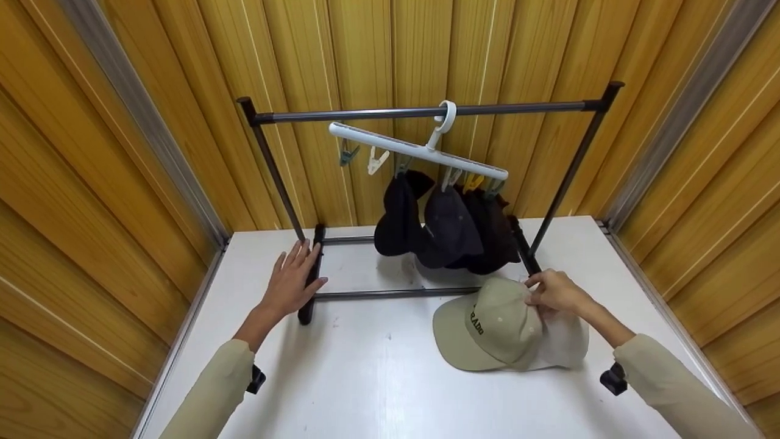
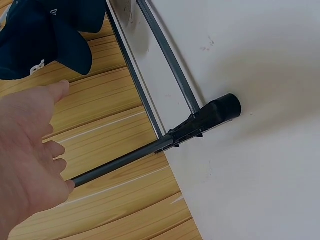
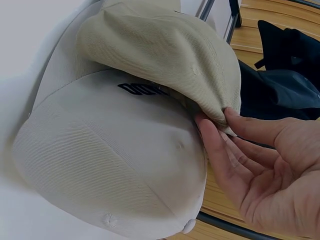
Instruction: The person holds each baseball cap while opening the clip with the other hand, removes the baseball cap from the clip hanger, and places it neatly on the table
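At the front right of the white table, my right hand (image 1: 557, 292) pinches the back edge of a khaki cap (image 1: 503, 317) between thumb and fingers. Beneath that cap lies a paler cap (image 3: 100, 160), mostly covered in the head view. My left hand (image 1: 292, 283) has its fingers spread beside the left foot of a black rack (image 1: 308, 311); whether it touches the rack is hard to tell. From the rack's top bar hangs a white clip hanger (image 1: 417, 149), tilted down to the right. Several dark caps (image 1: 451, 225) hang from its clips.
At the hanger's left end, a green clip (image 1: 347, 153) and a white clip (image 1: 378, 161) hold nothing. The rack's lower front bar (image 1: 390, 294) runs between its feet. Wood-patterned walls (image 1: 359, 61) enclose the white table (image 1: 365, 378) at the back and sides.
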`<action>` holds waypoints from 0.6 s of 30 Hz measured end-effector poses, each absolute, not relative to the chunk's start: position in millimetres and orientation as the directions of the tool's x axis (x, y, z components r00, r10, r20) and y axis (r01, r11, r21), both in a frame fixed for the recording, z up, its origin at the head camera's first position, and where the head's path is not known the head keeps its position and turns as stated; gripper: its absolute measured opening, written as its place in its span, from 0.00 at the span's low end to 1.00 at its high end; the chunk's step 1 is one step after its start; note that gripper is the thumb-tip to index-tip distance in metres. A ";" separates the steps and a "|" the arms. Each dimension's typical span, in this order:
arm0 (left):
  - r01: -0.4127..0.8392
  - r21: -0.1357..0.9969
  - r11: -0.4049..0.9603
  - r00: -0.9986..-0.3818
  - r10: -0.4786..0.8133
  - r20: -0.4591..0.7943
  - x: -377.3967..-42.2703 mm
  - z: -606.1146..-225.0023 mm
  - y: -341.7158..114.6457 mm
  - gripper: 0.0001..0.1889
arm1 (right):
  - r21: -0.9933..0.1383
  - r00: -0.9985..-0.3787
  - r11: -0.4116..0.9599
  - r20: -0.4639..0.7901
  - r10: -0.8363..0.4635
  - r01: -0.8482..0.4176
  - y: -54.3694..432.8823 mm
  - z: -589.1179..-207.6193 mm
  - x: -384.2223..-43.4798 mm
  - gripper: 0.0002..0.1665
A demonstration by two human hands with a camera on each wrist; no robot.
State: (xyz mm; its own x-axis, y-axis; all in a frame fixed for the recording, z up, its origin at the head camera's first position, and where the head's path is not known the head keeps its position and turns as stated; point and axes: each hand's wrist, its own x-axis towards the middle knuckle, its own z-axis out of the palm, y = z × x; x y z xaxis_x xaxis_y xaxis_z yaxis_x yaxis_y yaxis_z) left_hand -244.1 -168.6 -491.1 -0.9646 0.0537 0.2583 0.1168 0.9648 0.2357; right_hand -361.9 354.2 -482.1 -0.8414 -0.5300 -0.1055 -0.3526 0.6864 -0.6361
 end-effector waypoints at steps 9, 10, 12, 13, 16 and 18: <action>0.136 0.243 0.961 -0.968 0.076 0.239 -246.9 -484.0 -162.9 0.37 | -0.649 -0.849 0.702 -0.160 -0.503 -0.294 355.4 -473.9 -361.5 0.21; 0.144 0.239 0.960 -0.966 0.085 0.242 -248.1 -482.2 -160.9 0.35 | -0.638 -0.851 0.707 -0.150 -0.503 -0.306 355.2 -471.8 -362.0 0.21; 0.157 0.232 0.960 -0.964 0.098 0.246 -251.6 -477.3 -156.2 0.33 | -0.609 -0.857 0.717 -0.114 -0.503 -0.340 354.3 -466.9 -363.5 0.19; 0.167 0.224 0.960 -0.962 0.108 0.250 -253.6 -474.2 -153.4 0.32 | -0.587 -0.857 0.722 -0.087 -0.507 -0.367 353.7 -464.4 -364.6 0.19; 0.195 0.212 0.958 -0.956 0.138 0.258 -260.8 -462.5 -142.7 0.29 | -0.527 -0.852 0.728 -0.013 -0.523 -0.439 350.7 -456.8 -367.3 0.17; 0.213 0.200 0.956 -0.952 0.157 0.265 -266.0 -453.9 -134.6 0.28 | -0.510 -0.847 0.725 0.014 -0.532 -0.463 348.2 -452.7 -369.1 0.17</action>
